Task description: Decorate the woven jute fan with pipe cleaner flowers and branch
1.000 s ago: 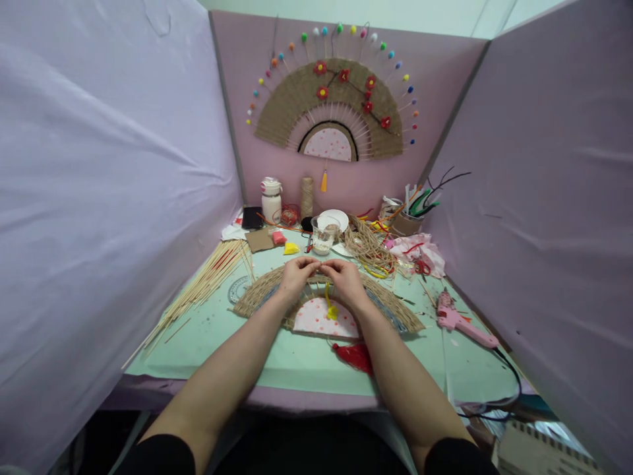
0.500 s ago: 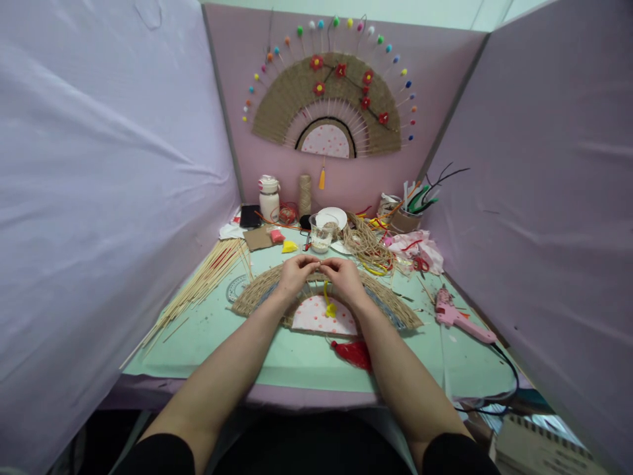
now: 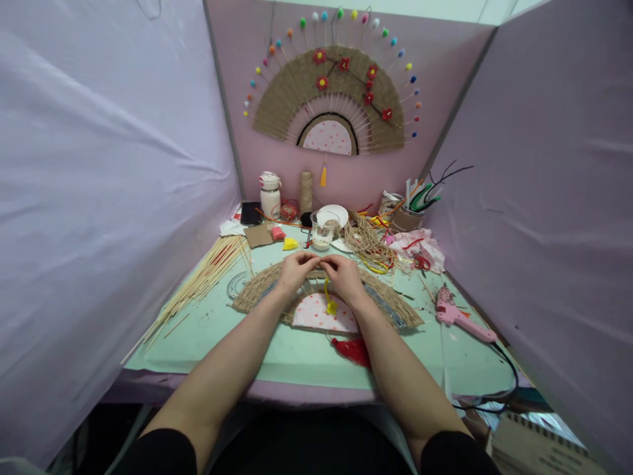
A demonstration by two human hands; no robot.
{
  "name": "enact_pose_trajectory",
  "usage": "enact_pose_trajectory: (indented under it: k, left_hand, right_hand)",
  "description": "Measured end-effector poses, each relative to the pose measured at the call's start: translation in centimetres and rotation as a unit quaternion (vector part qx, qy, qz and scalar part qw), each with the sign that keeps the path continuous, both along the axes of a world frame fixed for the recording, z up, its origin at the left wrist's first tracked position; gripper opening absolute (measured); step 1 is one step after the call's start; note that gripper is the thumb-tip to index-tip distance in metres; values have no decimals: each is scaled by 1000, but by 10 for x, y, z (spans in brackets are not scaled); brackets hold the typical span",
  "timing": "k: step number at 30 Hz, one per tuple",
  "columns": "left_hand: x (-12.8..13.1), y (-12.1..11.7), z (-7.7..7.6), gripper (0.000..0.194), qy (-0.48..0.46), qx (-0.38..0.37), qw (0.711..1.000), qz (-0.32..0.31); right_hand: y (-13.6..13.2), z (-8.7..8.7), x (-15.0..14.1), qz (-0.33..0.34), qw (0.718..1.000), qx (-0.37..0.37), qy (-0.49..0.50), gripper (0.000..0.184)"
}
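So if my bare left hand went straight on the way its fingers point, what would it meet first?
Your left hand would likely meet your bare right hand first, by the tan, arc-shaped twine fan; whether they touch is too small to tell.

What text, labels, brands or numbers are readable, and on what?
None can be read for certain.
Spiral-bound notebook, bottom right: dark lettering on the cover, too blurred to read.
Clear protractor, left of the hands: scale marks, too small to read.
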State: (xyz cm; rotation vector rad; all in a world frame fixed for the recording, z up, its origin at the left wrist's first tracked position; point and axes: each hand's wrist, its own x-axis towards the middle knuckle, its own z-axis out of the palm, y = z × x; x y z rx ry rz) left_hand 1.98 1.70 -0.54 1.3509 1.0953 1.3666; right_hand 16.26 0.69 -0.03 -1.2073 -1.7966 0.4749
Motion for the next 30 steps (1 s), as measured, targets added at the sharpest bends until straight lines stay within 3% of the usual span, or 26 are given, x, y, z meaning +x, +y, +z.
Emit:
enact_pose_trajectory:
  k: [4, 7, 12, 18, 24, 28, 30]
  left_hand:
    - [0, 1, 2, 29, -104, -72, 992, -12]
    - [0, 2, 3, 33, -176, -105, 979, -17]
    - [0, 2, 3, 33, -211, -124, 969, -24]
    - [2, 0, 3, 33, -231, -126, 964, -49]
    - [0, -2, 8, 33, -206, -112, 968, -86]
    - [-1, -2, 9, 46, -114, -8, 989, -97]
    - [-2, -1, 8, 36, -43, 44, 995, -75]
  right_hand:
    - [2, -1, 0, 13, 999, -8, 52, 21]
    - [1, -1, 0, 9, 999, 35, 25, 23]
    - [-3, 1, 0, 10, 994, 107, -33, 21]
    - [-4, 1, -1, 1, 993, 108, -37, 22]
    - [-3, 4, -1, -2, 998, 17, 53, 21]
    - [-1, 6, 0, 13, 992, -43, 116, 23]
    - [-1, 6, 1, 20, 992, -50, 111, 22]
